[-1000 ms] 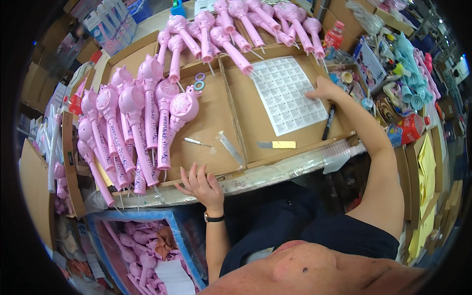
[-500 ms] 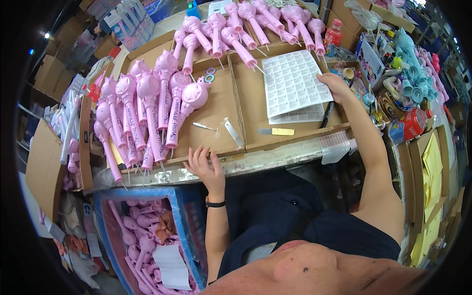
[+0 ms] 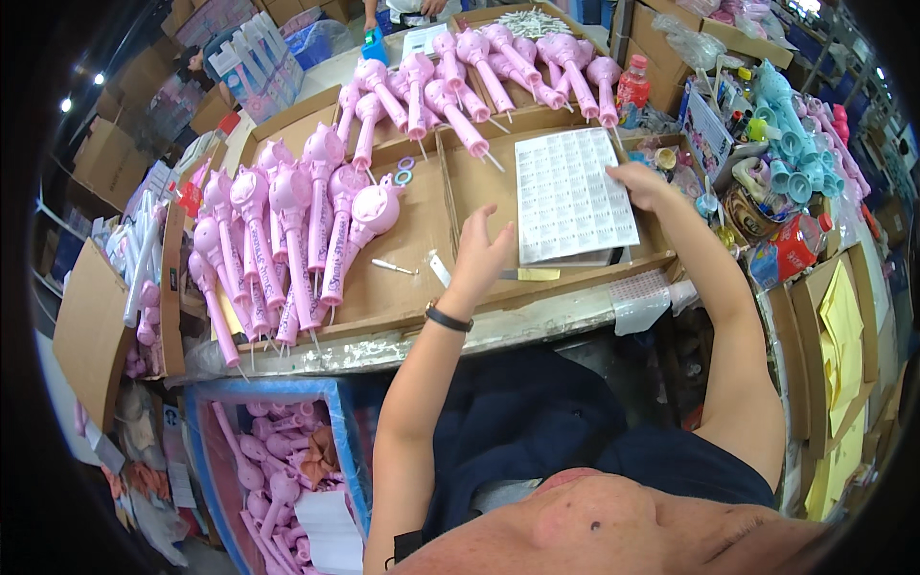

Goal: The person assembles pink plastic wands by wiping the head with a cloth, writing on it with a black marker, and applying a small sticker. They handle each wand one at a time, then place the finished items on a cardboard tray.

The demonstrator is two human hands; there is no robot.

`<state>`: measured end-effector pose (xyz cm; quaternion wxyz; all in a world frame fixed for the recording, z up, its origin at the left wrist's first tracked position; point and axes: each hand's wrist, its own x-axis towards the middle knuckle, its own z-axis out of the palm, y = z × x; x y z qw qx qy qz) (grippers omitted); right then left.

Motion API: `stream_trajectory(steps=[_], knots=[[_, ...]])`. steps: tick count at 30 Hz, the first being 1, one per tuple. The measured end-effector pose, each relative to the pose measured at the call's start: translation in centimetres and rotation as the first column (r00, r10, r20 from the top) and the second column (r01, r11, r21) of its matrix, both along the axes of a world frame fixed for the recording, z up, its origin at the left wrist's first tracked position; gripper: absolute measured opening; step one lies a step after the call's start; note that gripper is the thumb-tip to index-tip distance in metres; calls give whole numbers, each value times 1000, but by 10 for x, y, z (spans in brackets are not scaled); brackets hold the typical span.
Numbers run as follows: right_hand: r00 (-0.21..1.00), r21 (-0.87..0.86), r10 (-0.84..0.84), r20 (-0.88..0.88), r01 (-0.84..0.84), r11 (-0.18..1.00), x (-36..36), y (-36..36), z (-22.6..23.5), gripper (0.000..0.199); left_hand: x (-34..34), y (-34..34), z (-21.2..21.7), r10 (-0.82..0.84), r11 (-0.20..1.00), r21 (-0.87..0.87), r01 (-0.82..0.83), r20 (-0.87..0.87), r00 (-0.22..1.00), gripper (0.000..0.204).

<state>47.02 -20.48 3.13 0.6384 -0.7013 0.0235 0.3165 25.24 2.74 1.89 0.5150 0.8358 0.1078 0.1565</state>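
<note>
My right hand [image 3: 639, 186] pinches the right edge of a white sheet of small printed labels [image 3: 573, 201], which lies over the right part of a shallow cardboard tray [image 3: 470, 196]. My left hand [image 3: 482, 247] is open beside the sheet's left edge, fingers apart and holding nothing. Under my left hand and the sheet's lower edge, a tool with a yellow handle [image 3: 539, 275] is partly hidden. A thin white-handled tool [image 3: 388, 265] and a flat metal strip [image 3: 439, 269] lie left of my left hand. Pink wand-like toys [image 3: 287, 196] with metal prongs are heaped at the tray's left.
More pink wands [image 3: 470, 57] lie along the far side. A blue-edged bin [image 3: 335, 402] of pink parts stands below the table at left. Bottles, a red drink bottle [image 3: 632, 91] and turquoise toys [image 3: 786, 134] crowd the right. Another person's hand [image 3: 433, 8] shows at the far edge.
My left hand has moved up and right from the tray's front edge to beside the sheet. The sheet now lies flatter, covering most of the one beneath. A person's hands have appeared at the far edge.
</note>
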Motion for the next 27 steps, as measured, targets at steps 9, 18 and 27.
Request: stream_trajectory(steps=[9, 18, 27], knots=[[967, 24, 126, -222, -124, 992, 47, 12, -50, 29, 64, 2, -36, 35, 822, -532, -202, -307, 951, 79], [974, 327, -2, 228, -75, 942, 5, 12, -22, 22, 63, 2, -12, -106, 710, -695, 114, 54, 993, 23], [924, 522, -149, 352, -61, 851, -48, 14, 59, 24, 27, 8, 62, -70, 617, -716, 327, 364, 929, 28]])
